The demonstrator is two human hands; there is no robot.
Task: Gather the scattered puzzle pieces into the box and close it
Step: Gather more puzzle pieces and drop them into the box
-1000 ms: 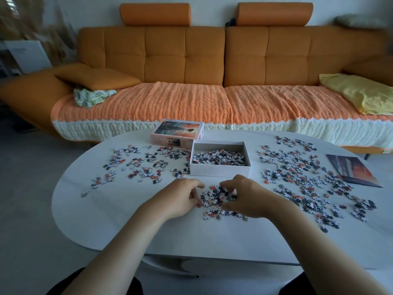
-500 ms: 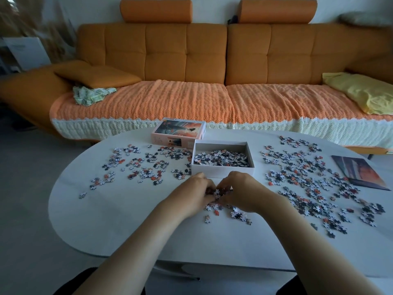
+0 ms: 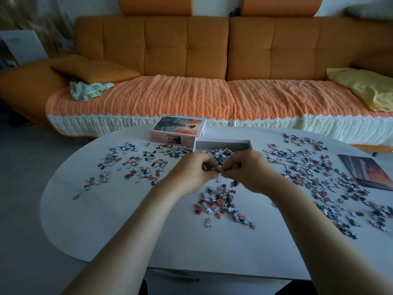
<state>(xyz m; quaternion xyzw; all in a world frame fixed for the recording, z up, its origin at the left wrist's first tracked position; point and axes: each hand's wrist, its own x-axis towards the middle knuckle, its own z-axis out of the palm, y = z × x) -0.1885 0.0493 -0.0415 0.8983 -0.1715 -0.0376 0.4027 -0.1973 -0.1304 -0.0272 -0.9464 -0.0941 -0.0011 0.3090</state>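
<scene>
Box (image 3: 223,143): one open white tray, just past your fingertips. A heap of puzzle pieces (image 3: 222,153) lies in it, and your hands hide its near wall. The lid (image 3: 178,129) is off, picture side up, beyond your left hand (image 3: 194,173) and just beside the tray's far left corner.

Hands: both are raised off the table (image 3: 106,220), knuckles up, forearms coming in from either side. Your left hand and right hand (image 3: 249,174) meet fingertip to fingertip at the tray's near edge. Fingers are curled tight on both, each pinching a few puzzle pieces. I can't tell how many.

Loose pieces on the table, in three patches:
- pile (image 3: 221,202) right below your hands
- left scatter (image 3: 136,165), out past your left hand
- right scatter (image 3: 319,177), out past your right hand, the widest

Counts: 1 tray, 1 lid, 1 print (image 3: 368,172) beyond the right scatter, 2 hands. There are too many pieces to count.
</scene>
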